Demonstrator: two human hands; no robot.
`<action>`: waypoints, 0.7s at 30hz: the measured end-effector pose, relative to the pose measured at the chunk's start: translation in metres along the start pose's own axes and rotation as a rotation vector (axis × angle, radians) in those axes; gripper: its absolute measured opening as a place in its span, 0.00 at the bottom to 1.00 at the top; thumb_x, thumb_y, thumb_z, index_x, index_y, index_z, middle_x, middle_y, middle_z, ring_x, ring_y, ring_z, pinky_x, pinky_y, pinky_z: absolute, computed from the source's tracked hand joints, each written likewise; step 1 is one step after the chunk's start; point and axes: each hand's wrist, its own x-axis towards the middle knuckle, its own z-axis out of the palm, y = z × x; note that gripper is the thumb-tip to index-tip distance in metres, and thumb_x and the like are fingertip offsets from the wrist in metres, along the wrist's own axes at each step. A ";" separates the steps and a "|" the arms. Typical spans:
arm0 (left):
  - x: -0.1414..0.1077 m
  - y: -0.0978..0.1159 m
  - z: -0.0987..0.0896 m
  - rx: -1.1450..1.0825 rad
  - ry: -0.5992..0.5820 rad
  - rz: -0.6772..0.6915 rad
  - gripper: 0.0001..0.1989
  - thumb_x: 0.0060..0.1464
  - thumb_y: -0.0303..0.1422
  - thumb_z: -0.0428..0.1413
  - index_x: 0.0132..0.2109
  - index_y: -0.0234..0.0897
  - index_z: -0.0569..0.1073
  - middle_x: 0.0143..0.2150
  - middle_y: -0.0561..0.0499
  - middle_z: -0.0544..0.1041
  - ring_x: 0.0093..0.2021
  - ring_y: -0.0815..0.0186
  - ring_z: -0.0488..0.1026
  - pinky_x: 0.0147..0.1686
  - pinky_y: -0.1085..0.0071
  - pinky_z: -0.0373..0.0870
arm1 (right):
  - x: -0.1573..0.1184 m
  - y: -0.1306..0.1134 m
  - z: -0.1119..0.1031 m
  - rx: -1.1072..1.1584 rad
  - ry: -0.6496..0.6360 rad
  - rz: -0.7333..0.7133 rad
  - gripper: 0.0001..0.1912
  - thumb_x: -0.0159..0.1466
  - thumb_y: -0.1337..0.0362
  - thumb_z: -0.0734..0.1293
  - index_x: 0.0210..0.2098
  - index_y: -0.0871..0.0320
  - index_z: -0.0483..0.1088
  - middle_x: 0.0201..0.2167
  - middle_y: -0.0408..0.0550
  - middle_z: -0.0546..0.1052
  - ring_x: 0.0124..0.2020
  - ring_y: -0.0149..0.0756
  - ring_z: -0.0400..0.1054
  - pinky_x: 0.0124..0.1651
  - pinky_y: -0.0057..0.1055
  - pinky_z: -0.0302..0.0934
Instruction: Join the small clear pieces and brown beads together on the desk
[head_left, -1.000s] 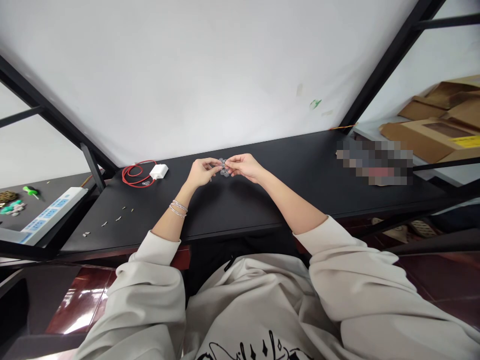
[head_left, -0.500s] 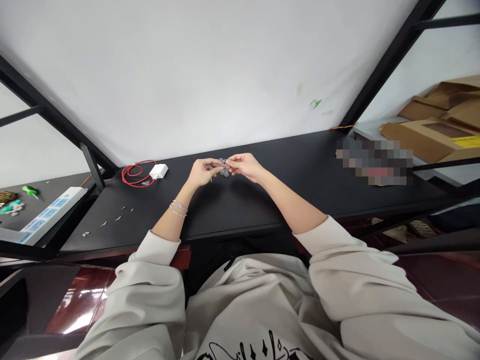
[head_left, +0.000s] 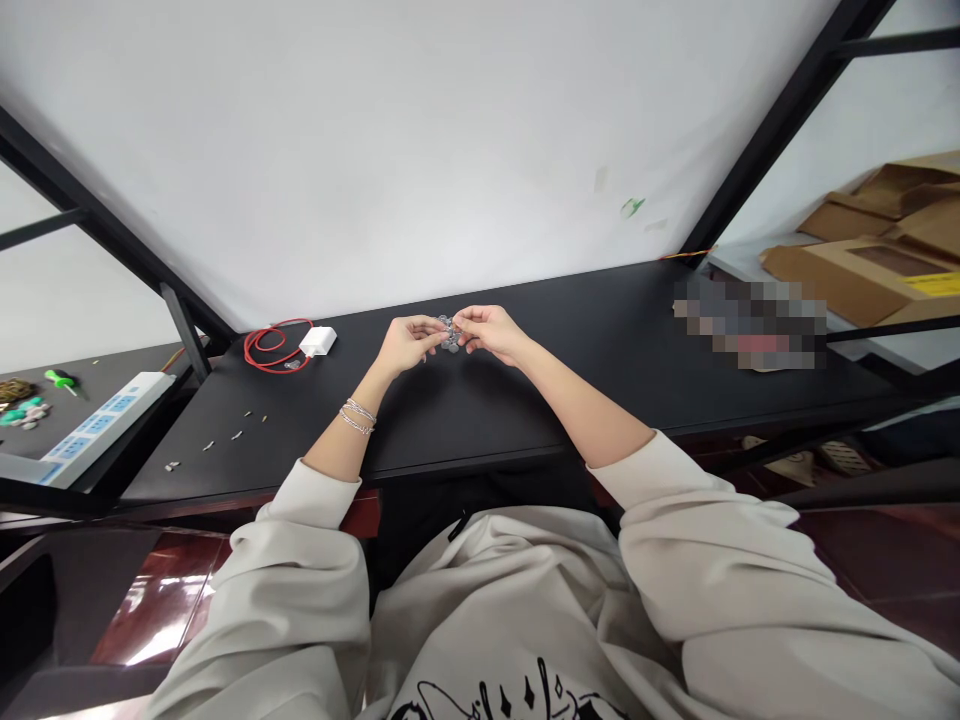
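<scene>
A small clear, greyish piece with rounded lobes [head_left: 451,335] is held up between my two hands above the middle of the black table [head_left: 495,420]. My left hand [head_left: 409,342], with silver bracelets [head_left: 358,416] at the wrist, pinches its left side. From the right, my right hand [head_left: 486,332] grips it with thumb and fingertips. The fingers cover part of the piece, so its exact shape is hidden.
A red cable [head_left: 259,350] with a white charger [head_left: 318,342] lies at the back left. Several tiny metal pieces [head_left: 237,435] are at the front left. A power strip [head_left: 105,430] stands beyond the left edge. A blurred-out item [head_left: 750,325] rests at the right, near cardboard boxes [head_left: 855,275].
</scene>
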 end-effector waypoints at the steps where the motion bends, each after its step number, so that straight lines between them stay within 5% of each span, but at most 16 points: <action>1: 0.000 0.000 0.000 -0.009 -0.001 -0.002 0.19 0.44 0.41 0.72 0.39 0.31 0.82 0.30 0.43 0.82 0.22 0.69 0.72 0.18 0.75 0.63 | 0.000 0.000 0.000 0.009 -0.006 0.005 0.10 0.64 0.65 0.77 0.31 0.61 0.74 0.26 0.43 0.77 0.23 0.26 0.70 0.22 0.21 0.65; 12: -0.001 -0.001 -0.002 -0.035 0.002 0.000 0.21 0.44 0.41 0.73 0.40 0.30 0.82 0.30 0.43 0.82 0.22 0.70 0.71 0.19 0.75 0.63 | -0.003 0.003 -0.002 -0.003 -0.116 0.018 0.10 0.66 0.60 0.76 0.39 0.61 0.78 0.30 0.48 0.81 0.25 0.29 0.75 0.24 0.23 0.69; 21: 0.000 -0.002 -0.001 -0.055 0.014 -0.005 0.21 0.43 0.41 0.73 0.41 0.30 0.82 0.31 0.42 0.83 0.21 0.71 0.71 0.19 0.74 0.64 | -0.002 0.003 -0.002 0.039 -0.108 -0.024 0.09 0.63 0.63 0.78 0.36 0.63 0.79 0.29 0.50 0.82 0.26 0.29 0.75 0.27 0.22 0.69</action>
